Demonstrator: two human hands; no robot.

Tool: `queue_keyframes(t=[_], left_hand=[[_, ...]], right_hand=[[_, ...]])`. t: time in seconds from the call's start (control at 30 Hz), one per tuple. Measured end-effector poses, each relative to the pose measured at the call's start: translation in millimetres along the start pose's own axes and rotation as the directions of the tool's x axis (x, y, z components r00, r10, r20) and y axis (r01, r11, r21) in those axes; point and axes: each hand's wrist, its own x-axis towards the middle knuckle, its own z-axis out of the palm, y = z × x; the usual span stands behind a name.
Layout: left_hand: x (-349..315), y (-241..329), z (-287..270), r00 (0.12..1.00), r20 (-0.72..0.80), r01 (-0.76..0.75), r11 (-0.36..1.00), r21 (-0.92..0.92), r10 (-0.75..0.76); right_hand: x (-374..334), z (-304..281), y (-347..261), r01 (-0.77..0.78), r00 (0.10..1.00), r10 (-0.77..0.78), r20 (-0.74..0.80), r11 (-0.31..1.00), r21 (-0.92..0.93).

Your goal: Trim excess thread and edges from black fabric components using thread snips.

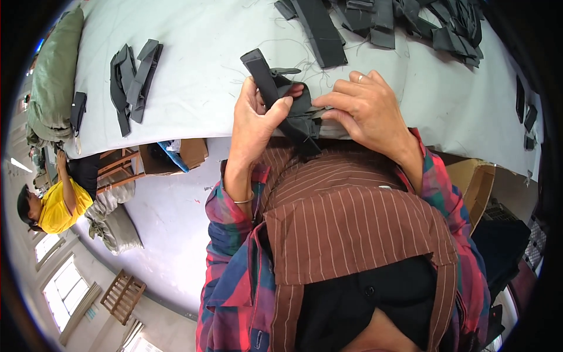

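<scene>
A folded black fabric strip (262,76) is held up over the near edge of the table, in front of my apron. My left hand (256,117) grips it, thumb on the near side and fingers behind, some fingertips showing past the cloth. At the strip's right side my right hand (366,108) pinches a small frayed end of the dark cloth between thumb and forefinger. A ring is on one of its fingers. Loose dark threads lie on the table just beyond the strip.
The table (205,64) has a pale cloth cover. Black strips (134,82) lie at its left, and a pile of them (381,23) at the far right. A green fabric bundle (56,76) stands far left. Cardboard boxes (193,155) sit below; a person in yellow (58,205) works at left.
</scene>
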Motion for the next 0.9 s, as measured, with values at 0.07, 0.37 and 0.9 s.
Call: queue_keyframes(t=[0.07,0.37,0.9], left_hand=[[0,0,1,1.000,0.010,-0.003,1.000,0.004,0.003],[0,3,2,1.000,0.019,0.007,0.999,0.031,-0.007],[2,1,-1,0.998,0.050,0.025,0.999,0.023,-0.026]], right_hand=[[3,2,6,0.053,0.999,-0.053,-0.006,0.999,0.010],[15,1,20,0.237,0.971,-0.238,0.024,0.970,0.052],[11,0,12,0.135,0.990,-0.137,0.024,0.989,0.059]])
